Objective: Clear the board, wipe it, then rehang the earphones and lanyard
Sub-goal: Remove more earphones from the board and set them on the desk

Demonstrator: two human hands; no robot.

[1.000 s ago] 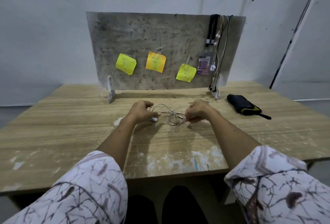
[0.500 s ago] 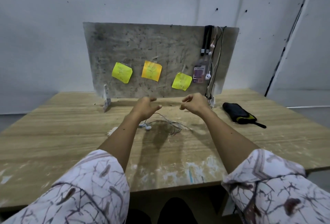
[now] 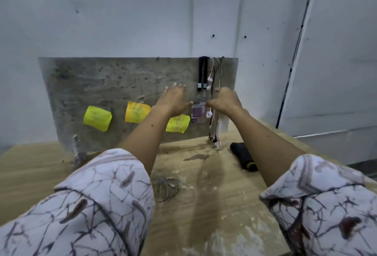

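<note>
Both hands reach toward the upright grey board (image 3: 114, 84), the left hand (image 3: 173, 99) spread flat and empty, the right hand (image 3: 226, 100) loosely curled beside the purple card on the black lanyard (image 3: 202, 74). Thin earphones (image 3: 212, 100) hang straight down at the board's right end. Another cord lies coiled on the rough wooden bench (image 3: 214, 184).
</note>
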